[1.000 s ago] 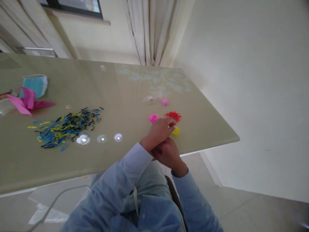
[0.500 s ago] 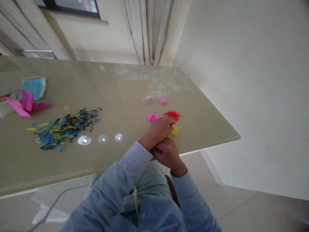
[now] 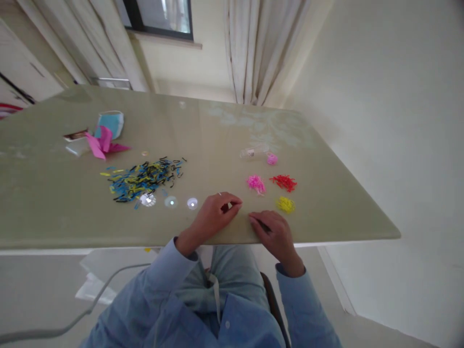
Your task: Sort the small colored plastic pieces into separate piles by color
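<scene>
At the near edge of the tabletop (image 3: 206, 162), 2 bare hands are facing each other, apart, with a narrow gap between them. The left hand (image 3: 212, 217) is curling, its thumb and index fingertips pressing together. The right hand (image 3: 277, 234) is bending low, its thumb tip closing against the index finger. Whether either is pinching a tiny piece, I cannot tell.

Just beyond the right hand, a yellow pile (image 3: 286, 205) of small, thin strands is lying. Farther out, a red pile (image 3: 284, 182) is spreading behind it, and a pink pile (image 3: 256, 184) is sitting to the left of the red. These strands are looking like little rubber bands: probably very light, soft and stretchy, hard to break but easily scattering or clinging together. A fingertip pinch on a loose strand at a pile's rim is seeming the surest hold.

Beyond the pink pile, a clear tube (image 3: 254, 151) is lying on its side, with a round pink item (image 3: 271, 158) resting by its right end. Well to the left, a larger mixed heap (image 3: 145, 179) of black, blue and yellow strands is spreading; past it, pink folded paper (image 3: 104, 144) is overlapping a blue face mask (image 3: 114, 124).
</scene>
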### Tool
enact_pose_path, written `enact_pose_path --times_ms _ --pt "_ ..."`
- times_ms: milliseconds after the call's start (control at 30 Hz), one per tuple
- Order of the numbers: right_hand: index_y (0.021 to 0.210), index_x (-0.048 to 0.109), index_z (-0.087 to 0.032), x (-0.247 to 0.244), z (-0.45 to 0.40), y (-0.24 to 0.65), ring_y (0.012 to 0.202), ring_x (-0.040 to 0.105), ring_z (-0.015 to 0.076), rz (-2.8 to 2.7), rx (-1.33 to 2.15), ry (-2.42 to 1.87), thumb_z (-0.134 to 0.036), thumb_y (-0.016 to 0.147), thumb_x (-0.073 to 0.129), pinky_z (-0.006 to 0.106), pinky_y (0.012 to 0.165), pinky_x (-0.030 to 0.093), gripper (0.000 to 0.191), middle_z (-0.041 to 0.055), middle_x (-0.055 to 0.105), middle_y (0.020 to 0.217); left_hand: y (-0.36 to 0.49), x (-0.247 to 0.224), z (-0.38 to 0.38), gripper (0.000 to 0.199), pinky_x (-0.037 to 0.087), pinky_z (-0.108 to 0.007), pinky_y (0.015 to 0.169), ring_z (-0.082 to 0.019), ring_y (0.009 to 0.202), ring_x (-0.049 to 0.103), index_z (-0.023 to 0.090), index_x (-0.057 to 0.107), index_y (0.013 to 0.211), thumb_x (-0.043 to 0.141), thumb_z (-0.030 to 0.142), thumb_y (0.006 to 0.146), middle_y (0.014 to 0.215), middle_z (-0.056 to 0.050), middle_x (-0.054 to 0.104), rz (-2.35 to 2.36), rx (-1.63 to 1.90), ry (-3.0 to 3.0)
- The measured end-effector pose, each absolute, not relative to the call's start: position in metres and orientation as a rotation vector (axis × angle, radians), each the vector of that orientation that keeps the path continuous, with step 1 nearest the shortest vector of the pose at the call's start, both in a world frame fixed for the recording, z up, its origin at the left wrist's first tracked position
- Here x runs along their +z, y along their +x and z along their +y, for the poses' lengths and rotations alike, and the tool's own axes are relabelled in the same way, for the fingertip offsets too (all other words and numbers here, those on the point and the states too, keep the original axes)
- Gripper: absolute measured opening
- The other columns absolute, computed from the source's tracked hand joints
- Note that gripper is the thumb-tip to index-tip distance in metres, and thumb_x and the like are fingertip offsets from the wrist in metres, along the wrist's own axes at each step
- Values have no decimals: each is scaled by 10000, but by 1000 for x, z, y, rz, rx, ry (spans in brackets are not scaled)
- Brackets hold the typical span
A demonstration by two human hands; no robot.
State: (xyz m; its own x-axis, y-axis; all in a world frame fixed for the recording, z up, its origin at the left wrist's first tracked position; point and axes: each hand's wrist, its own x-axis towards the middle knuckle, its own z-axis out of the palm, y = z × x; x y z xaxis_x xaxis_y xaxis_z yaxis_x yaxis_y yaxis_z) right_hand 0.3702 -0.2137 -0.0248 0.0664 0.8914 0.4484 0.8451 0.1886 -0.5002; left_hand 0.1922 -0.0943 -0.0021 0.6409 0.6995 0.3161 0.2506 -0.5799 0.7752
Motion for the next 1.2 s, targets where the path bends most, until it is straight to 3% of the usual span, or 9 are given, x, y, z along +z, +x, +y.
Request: enact_pose_path --times_ms 133,233,333,467,600,733,833,967,1200 --pt "919 774 -218 -22 -207 373 809 729 209 -1610 254 -1691 -338 924 607 327 756 547 205 67 790 897 147 -10 -85 131 446 -215 595 -106 613 589 169 742 882 629 235 868 782 -17 734 840 820 2028" --pt "908 777 -206 -11 -197 368 746 727 202 -1528 386 -1717 -377 901 621 299 674 556 233 65 790 867 131 -13 -80 168 424 -213 557 -108 593 572 165 744 885 625 284 875 743 -13 721 860 844 1912" --pt "897 779 -195 6 -179 353 636 681 172 -1546 447 -1686 -384 890 621 264 580 517 246 53 774 793 129 -14 -79 181 447 -225 609 -121 652 599 166 746 909 609 283 889 793 -24 734 845 850 1914" --pt "917 773 -188 32 -137 322 608 627 139 -1702 510 -1552 -363 901 606 243 574 471 243 38 743 758 134 -18 -81 180 470 -257 711 -144 733 626 176 744 956 593 258 900 868 -40 743 829 838 2012" --pt "1065 728 -166 45 -72 286 576 556 118 -1847 605 -1431 -328 895 598 233 582 433 268 -12 645 657 136 -19 -83 183 470 -259 707 -150 722 632 169 744 954 580 222 891 872 -51 744 850 871 1977" --pt "1160 692 -174 38 -4 242 658 594 126 -2093 505 -1427 -248 876 602 240 692 459 307 -2 696 777 136 -17 -82 173 458 -259 707 -161 751 642 165 729 899 558 185 882 876 -58 744 798 858 1973" --pt "1217 676 -134 27 35 216 865 645 163 -2354 324 -1463 -198 900 567 257 831 454 342 75 739 1011 137 -17 -81 143 423 -260 647 -163 696 605 157 680 804 549 164 861 776 -52 701 841 851 1974" --pt "1165 720 -156 15 66 201 976 635 188 -2445 296 -1485 -147 915 518 276 885 425 321 93 734 1119 138 -18 -79 102 381 -261 606 -156 646 547 158 624 788 534 140 831 734 -43 648 921 901 1921" --pt "972 771 -197 10 72 205 865 590 189 -2553 244 -1487 -158 924 508 285 792 391 271 69 716 951 141 -20 -77 91 366 -270 619 -162 661 529 169 599 788 521 141 827 746 -46 631 945 896 1939"
